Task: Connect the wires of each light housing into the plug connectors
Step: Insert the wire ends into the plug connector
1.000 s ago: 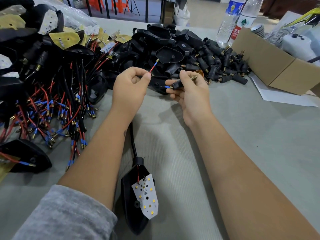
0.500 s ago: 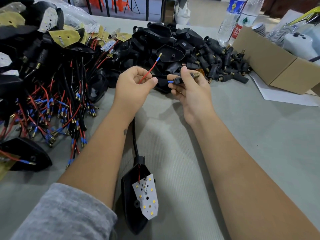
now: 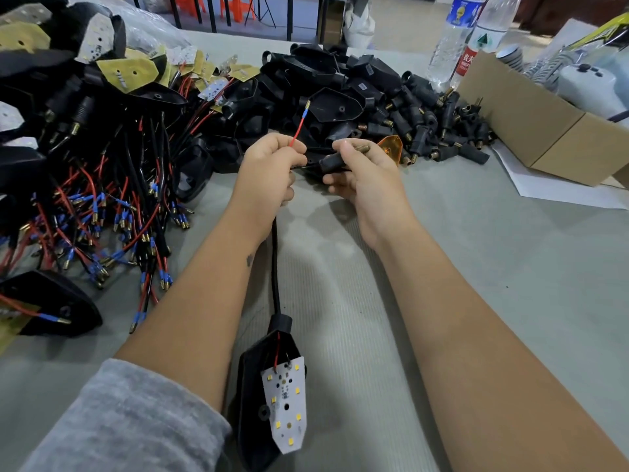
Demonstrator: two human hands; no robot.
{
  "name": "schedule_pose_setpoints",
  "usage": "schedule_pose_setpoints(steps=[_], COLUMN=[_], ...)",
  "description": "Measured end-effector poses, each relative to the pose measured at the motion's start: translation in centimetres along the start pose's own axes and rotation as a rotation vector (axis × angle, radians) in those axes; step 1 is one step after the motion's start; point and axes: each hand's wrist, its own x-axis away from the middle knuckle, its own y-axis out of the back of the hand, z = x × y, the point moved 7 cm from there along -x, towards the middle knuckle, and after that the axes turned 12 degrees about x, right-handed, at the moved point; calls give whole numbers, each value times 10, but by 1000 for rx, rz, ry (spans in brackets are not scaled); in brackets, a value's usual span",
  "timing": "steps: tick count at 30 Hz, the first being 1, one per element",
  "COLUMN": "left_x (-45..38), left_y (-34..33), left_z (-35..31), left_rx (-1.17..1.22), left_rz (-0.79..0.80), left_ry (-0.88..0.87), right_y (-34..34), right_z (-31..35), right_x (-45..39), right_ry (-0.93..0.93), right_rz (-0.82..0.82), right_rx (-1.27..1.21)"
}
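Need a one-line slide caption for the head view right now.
Left hand pinches red wire; right hand holds black plug connector above grey table.

The tabletop (image 3: 493,267) beneath the left grip (image 3: 269,172) and right grip (image 3: 367,178) is covered in a matt grey, finely ribbed mat. The plug (image 3: 335,161) in the right grip is matt black plastic with a brass-coloured threaded metal end. The red wire (image 3: 299,129) rising from the left grip has smooth glossy insulation, a blue plastic sleeve and a metal tip. Right of the grips, the box (image 3: 531,131) is plain brown cardboard.
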Motion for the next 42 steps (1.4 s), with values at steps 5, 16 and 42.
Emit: schedule_pose_setpoints(steps=[5,16,42], left_x=[-2,2,5], left_y=[3,-7,7], left_z=[5,3,-19], left_rx=[-77,14,-59], left_rz=[-24,10,-12], left_ry=[-7,29,-238], right_y=[2,-8,5], right_z=[0,1,-6], right_x=[0,1,-2], right_ry=[31,46,-9], right_rz=[1,79,-63], right_rx=[-91,-73,-212])
